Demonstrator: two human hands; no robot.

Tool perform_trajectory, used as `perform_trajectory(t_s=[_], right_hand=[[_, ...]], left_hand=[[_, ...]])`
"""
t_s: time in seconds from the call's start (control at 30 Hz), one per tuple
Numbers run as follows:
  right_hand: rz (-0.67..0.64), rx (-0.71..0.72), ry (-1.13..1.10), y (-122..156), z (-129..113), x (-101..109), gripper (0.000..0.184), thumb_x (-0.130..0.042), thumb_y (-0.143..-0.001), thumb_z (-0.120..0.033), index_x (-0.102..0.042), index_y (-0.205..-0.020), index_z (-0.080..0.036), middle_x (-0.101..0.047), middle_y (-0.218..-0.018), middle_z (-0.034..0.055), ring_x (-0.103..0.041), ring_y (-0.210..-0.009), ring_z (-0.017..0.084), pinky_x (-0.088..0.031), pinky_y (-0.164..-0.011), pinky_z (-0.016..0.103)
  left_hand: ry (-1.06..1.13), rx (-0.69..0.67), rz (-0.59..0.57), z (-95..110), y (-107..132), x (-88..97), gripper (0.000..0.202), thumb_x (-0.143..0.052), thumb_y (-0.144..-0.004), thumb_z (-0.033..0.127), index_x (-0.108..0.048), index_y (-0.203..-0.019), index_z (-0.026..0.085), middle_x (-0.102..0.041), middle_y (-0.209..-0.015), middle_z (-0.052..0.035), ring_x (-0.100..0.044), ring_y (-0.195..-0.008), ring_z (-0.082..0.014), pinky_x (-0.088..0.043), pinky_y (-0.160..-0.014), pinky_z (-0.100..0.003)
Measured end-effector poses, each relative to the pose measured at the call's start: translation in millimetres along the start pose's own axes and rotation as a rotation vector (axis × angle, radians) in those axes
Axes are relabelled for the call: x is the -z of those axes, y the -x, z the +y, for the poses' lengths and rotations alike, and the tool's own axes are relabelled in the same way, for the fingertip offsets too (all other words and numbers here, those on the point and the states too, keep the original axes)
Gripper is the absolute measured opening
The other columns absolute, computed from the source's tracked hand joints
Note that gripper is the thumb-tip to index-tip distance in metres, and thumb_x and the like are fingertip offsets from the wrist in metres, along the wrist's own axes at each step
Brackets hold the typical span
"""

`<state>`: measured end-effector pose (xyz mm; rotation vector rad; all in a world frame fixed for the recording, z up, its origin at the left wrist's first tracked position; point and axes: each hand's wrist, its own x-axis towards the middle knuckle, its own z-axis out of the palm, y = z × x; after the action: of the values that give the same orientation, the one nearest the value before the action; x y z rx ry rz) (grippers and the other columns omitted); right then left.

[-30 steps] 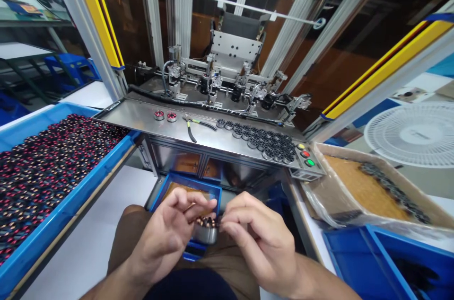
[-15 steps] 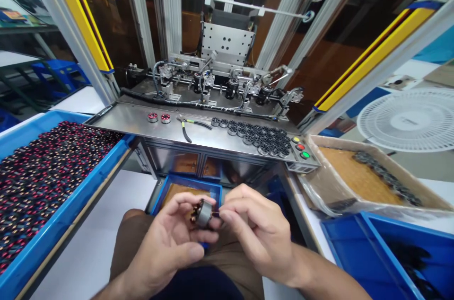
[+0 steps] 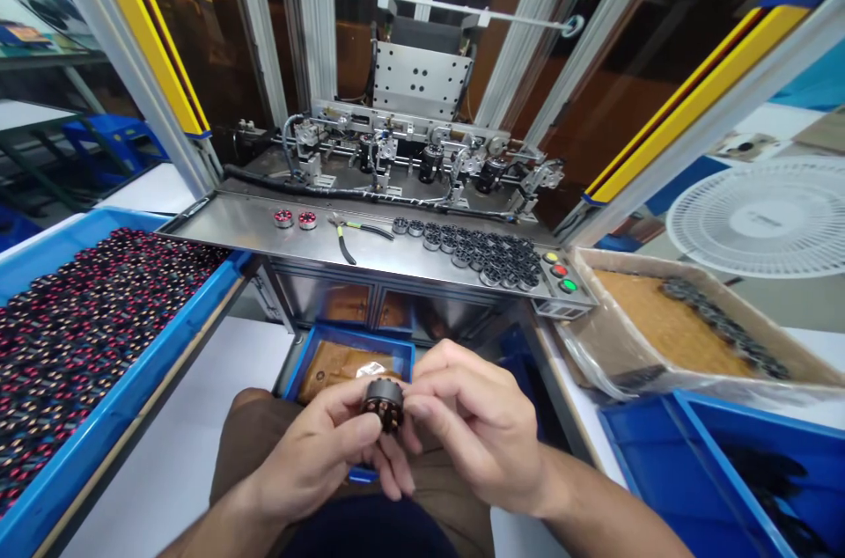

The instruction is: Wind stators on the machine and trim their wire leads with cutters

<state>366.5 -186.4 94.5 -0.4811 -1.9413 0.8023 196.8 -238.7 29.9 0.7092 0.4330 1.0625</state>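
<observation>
Between the thumb and fingers of my left hand (image 3: 313, 444) is a wound motor stator (image 3: 384, 396), a short dark grey ring with black and copper-coloured parts showing on the side toward me. It is held low over my lap. My right hand (image 3: 479, 422) is beside it, thumb and forefinger pinched at the stator's right edge. Whatever lies in that pinch is too small to make out. Beyond both hands, a blue bin (image 3: 298, 363) holds a brown sheet.
A steel ledge (image 3: 244, 232) carries two red-wound stators (image 3: 307, 221), pliers (image 3: 349, 234) and several dark stator cores (image 3: 485, 254). Clamps line the winding machine (image 3: 422, 87) behind. A blue crate (image 3: 99, 364) of wound stators stands left; a lined carton (image 3: 650, 320) and blue crate (image 3: 650, 435) stand right.
My left hand has turned the stator, so its copper-coloured side now faces down toward me, and the left thumb has come up against it. My right hand stays pinched beside it.
</observation>
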Motion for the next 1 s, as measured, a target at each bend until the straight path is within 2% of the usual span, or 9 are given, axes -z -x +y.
perform_trajectory(t_s=[0.1, 0.2, 0.33, 0.5, 0.57, 0.67, 0.73, 0.87, 1.0], right_hand=[[0.042, -0.066, 0.035, 2.5, 0.3, -2.7, 0.012, -0.062, -0.085, -0.005, -0.069, -0.077, -0.011, -0.066, -0.070, 0.0056, -0.061, -0.066, 0.012, -0.050, -0.062, 0.024], [0.039, -0.100, 0.041, 4.8, 2.1, -5.2, 0.014, -0.061, -0.086, -0.006, -0.069, -0.077, -0.013, -0.066, -0.071, 0.0046, -0.061, -0.066, 0.012, -0.049, -0.062, 0.024], [0.020, -0.067, 0.007, 5.7, 4.5, -4.4, 0.012, -0.062, -0.086, -0.006, -0.069, -0.078, -0.012, -0.065, -0.072, 0.0057, -0.061, -0.066, 0.013, -0.050, -0.060, 0.025], [0.022, 0.018, 0.014, 3.7, 4.5, -3.7, 0.011, -0.062, -0.084, -0.003, -0.070, -0.082, -0.010, -0.065, -0.070, 0.0062, -0.061, -0.066, 0.013, -0.050, -0.061, 0.025], [0.060, -0.007, 0.028, 4.7, 2.6, -5.9, 0.011, -0.062, -0.084, -0.003, -0.070, -0.081, -0.011, -0.064, -0.071, 0.0054, -0.060, -0.065, 0.012, -0.049, -0.059, 0.024], [0.149, -0.135, -0.004, 9.5, -1.8, -12.2, 0.013, -0.063, -0.085, -0.006, -0.069, -0.076, -0.014, -0.063, -0.070, 0.0032, -0.059, -0.065, 0.012, -0.047, -0.060, 0.023], [0.179, -0.290, -0.098, 14.5, -4.5, -18.2, 0.019, -0.063, -0.087, -0.012, -0.067, -0.068, -0.015, -0.061, -0.066, 0.0020, -0.058, -0.064, 0.012, -0.046, -0.060, 0.023], [0.150, -0.634, -0.501, 26.8, -3.8, -35.4, 0.029, -0.066, -0.087, -0.030, -0.064, -0.062, -0.017, -0.060, -0.059, 0.0004, -0.055, -0.059, 0.012, -0.044, -0.059, 0.024], [0.156, -0.784, -0.827, 37.7, 5.2, -52.7, 0.031, -0.071, -0.083, -0.037, -0.063, -0.063, -0.015, -0.061, -0.056, -0.0005, -0.054, -0.053, 0.010, -0.043, -0.056, 0.022]], left_hand=[[-0.094, -0.224, 0.130, 0.6, 1.3, -2.8, 0.042, -0.077, -0.078, 0.021, -0.065, -0.117, 0.027, -0.072, -0.097, -0.0024, -0.072, -0.076, -0.0143, -0.057, -0.066, -0.021], [-0.180, -0.376, 0.227, 0.4, 2.0, -4.1, 0.054, -0.085, -0.067, 0.014, -0.066, -0.114, 0.030, -0.069, -0.109, -0.0005, -0.070, -0.088, -0.0142, -0.056, -0.079, -0.021], [-0.279, -0.404, 0.235, 0.7, 2.4, -2.4, 0.049, -0.087, -0.064, 0.019, -0.070, -0.110, 0.026, -0.070, -0.104, -0.0029, -0.067, -0.099, -0.0172, -0.053, -0.087, -0.021], [-0.253, -0.353, 0.153, 1.0, 3.3, 1.6, 0.030, -0.081, -0.073, 0.029, -0.072, -0.101, 0.024, -0.067, -0.101, -0.0047, -0.066, -0.090, -0.0174, -0.056, -0.076, -0.026], [-0.279, -0.386, 0.170, 0.9, 2.6, 2.8, 0.025, -0.080, -0.074, 0.026, -0.073, -0.099, 0.024, -0.067, -0.100, -0.0044, -0.065, -0.092, -0.0169, -0.055, -0.080, -0.025], [-0.340, -0.474, 0.228, 0.6, 0.7, 6.0, 0.026, -0.080, -0.074, 0.020, -0.073, -0.099, 0.025, -0.066, -0.108, -0.0049, -0.062, -0.106, -0.0185, -0.051, -0.089, -0.025], [-0.333, -0.482, 0.236, 0.4, -0.2, 9.6, 0.027, -0.079, -0.075, 0.018, -0.073, -0.100, 0.027, -0.064, -0.115, -0.0047, -0.063, -0.108, -0.0193, -0.051, -0.090, -0.027], [-0.320, -0.462, 0.207, -0.1, -0.7, 18.4, 0.028, -0.078, -0.076, 0.017, -0.072, -0.100, 0.030, -0.065, -0.119, -0.0035, -0.065, -0.109, -0.0195, -0.050, -0.094, -0.028], [-0.307, -0.447, 0.193, 0.3, -1.2, 22.2, 0.027, -0.079, -0.076, 0.018, -0.072, -0.100, 0.030, -0.065, -0.121, -0.0032, -0.066, -0.109, -0.0207, -0.051, -0.093, -0.029]])
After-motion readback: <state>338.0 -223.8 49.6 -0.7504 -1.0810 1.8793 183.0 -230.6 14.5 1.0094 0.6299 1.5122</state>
